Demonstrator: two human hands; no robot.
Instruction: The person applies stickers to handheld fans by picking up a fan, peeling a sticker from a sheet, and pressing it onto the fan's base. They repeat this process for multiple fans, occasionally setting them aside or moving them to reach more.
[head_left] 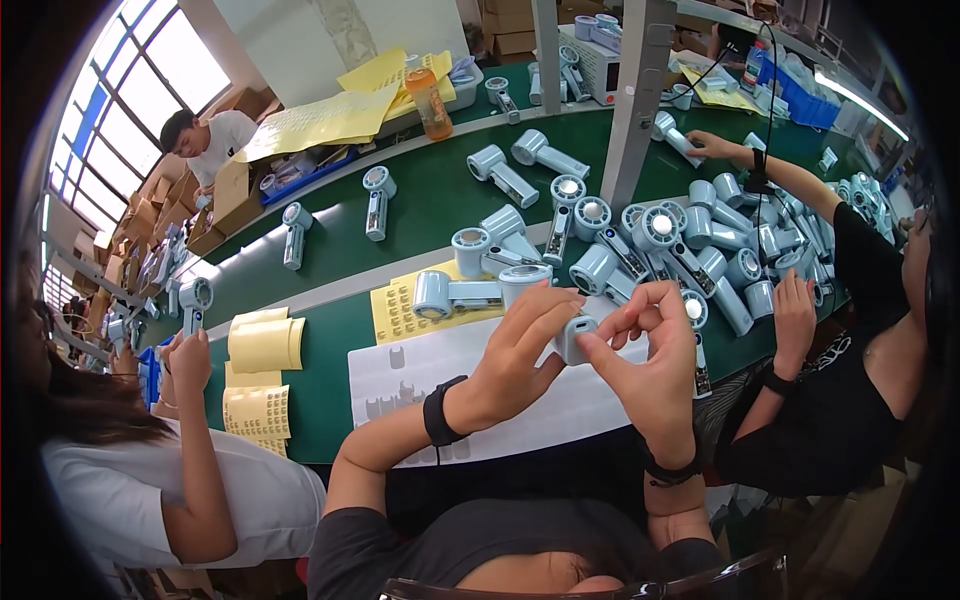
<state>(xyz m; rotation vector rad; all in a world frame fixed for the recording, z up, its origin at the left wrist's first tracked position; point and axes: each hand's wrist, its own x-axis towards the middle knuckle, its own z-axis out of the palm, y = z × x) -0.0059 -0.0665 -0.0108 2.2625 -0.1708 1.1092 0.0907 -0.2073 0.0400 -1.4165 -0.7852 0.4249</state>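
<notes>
**Room left of the white sheet, crowding to its right**

Left of the white sheet (560, 405) we have an open lane of green bench (333, 345), bordered by flat yellow papers (262, 345) low enough to pass over. Farther left of the sheet, a co-worker's raised hand (190, 360) bars the way. Along its far edge, pale-blue fans (430, 293) block our straight reach; ahead and left of it, two lone fans (376, 212) leave wide gaps around them. Right of the sheet, a dense heap of fans (700, 233) and another co-worker's hand (795, 312) crowd us out. Above it, our left hand (522, 350) and right hand (650, 362) fill the air.
</notes>
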